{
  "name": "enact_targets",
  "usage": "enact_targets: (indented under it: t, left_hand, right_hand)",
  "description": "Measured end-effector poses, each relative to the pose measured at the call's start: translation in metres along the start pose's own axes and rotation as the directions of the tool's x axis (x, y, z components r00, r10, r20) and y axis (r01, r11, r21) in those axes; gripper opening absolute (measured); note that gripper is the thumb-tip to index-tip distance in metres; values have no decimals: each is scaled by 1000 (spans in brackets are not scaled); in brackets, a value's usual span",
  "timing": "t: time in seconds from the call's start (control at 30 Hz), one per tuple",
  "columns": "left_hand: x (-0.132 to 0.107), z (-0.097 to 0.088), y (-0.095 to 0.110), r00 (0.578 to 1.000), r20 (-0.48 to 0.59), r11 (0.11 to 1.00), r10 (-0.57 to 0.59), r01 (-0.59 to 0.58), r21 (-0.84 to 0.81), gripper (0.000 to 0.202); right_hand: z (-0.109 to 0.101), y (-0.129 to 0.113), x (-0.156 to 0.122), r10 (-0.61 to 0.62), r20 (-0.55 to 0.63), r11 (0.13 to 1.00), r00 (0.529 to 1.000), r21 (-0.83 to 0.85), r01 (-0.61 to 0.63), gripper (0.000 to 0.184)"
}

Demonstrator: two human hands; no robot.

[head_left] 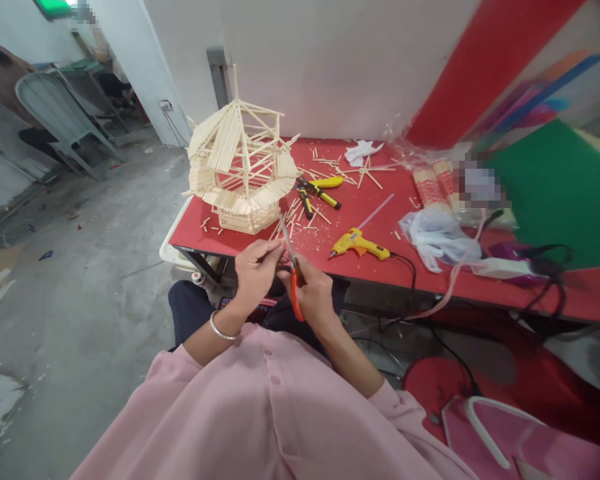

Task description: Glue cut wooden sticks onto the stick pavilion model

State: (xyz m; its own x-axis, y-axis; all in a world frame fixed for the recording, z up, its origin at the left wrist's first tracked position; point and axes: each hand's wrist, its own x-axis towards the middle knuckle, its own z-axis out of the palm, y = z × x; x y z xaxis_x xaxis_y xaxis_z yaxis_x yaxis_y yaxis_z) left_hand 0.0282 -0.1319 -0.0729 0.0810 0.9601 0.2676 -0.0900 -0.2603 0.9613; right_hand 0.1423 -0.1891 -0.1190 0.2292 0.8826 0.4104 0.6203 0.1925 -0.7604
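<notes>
My right hand [314, 293] is wrapped round red-handled scissors [296, 293], their long grey blades pointing up and away toward the table edge. Close beside the blades, my left hand [257, 267] has its thumb and fingertips pinched together; whatever small piece they hold is too tiny to make out. Both hands are over my lap, just in front of the red table [320, 257]. Beyond them stands a pagoda-like model [247, 167] built of thin wooden sticks, its roof partly covered. Loose sticks [293, 217] lie scattered to its right.
Yellow-and-black pliers [325, 190] lie beside the model. A yellow glue gun [360, 245] with a cord rests near the front edge. Farther right are a plastic bag [437, 237], stick bundles [430, 187] and a green board [560, 193]. A red stool [445, 373] stands below.
</notes>
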Motion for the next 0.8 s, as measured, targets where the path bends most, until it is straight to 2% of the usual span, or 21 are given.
enact_targets:
  t: [0.1, 0.17, 0.27, 0.33, 0.37, 0.57, 0.63, 0.73, 0.8]
  left_hand:
    - [7, 9, -9, 995, 29, 989, -99, 101, -108, 20]
    - [13, 12, -15, 985, 41, 975, -167, 171, -143, 26]
    - [23, 11, -22, 968, 79, 952, -237, 248, -180, 31]
    - [28, 9, -23, 960, 119, 940, -254, 274, -203, 34]
    - [30, 7, -23, 956, 133, 934, -262, 286, -216, 36]
    - [38, -9, -3, 910, 197, 865, -364, 409, -292, 41]
    - [40, -16, 6, 898, 220, 843, -380, 435, -316, 40]
    - [47, -24, 18, 897, 245, 850, -367, 430, -304, 38]
    - [56, -26, 24, 900, 266, 873, -345, 412, -262, 41]
  right_hand:
    - [-2, 7, 7, 91, -48, 996, 995, -8, -92, 56]
    - [-5, 12, 18, 210, -69, 968, 975, -122, -217, 63]
    - [-9, 19, 43, 412, -33, 818, 910, -426, -386, 65]
    - [-9, 25, 58, 499, 1, 709, 867, -576, -407, 58]
    - [-7, 28, 64, 515, 12, 682, 857, -612, -401, 55]
    - [-2, 36, 70, 425, 67, 711, 903, -642, -287, 46]
    - [-9, 29, 69, 321, 40, 767, 946, -597, -235, 42]
    - [-23, 1, 78, 84, -59, 950, 995, -298, -98, 36]
    - [-28, -25, 92, 10, -88, 998, 996, -67, -15, 34]
